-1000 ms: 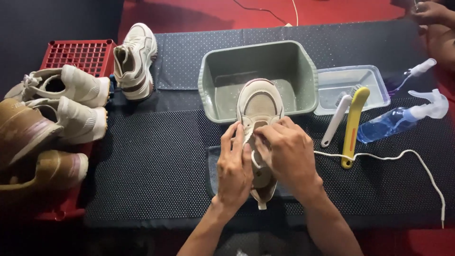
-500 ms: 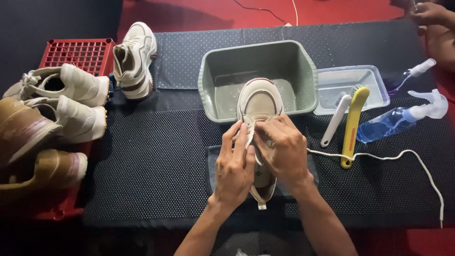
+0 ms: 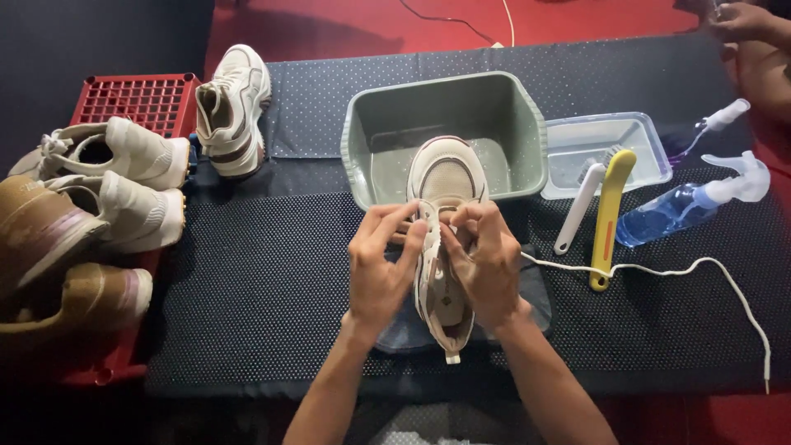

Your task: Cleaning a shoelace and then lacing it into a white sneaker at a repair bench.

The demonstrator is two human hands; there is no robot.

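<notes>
Both hands on the shoe (image 3: 445, 247), toe up on the tub (image 3: 445, 136) rim, heel down on a cloth (image 3: 535, 301) on the dotted surface (image 3: 272, 280). Left hand (image 3: 379, 264) pinched shut on the shoe's lace side, right hand (image 3: 486, 264) clamped on the other side, fingers now bunched closer at the top eyelets than a second ago. Looks like lace work moving up toward the toe. White lace (image 3: 692, 268) trailing off right. Nearby: two brushes (image 3: 606, 218), spray bottle (image 3: 684, 206), clear tray (image 3: 643, 136). More shoes (image 3: 115, 189) left by a red crate (image 3: 140, 99)
</notes>
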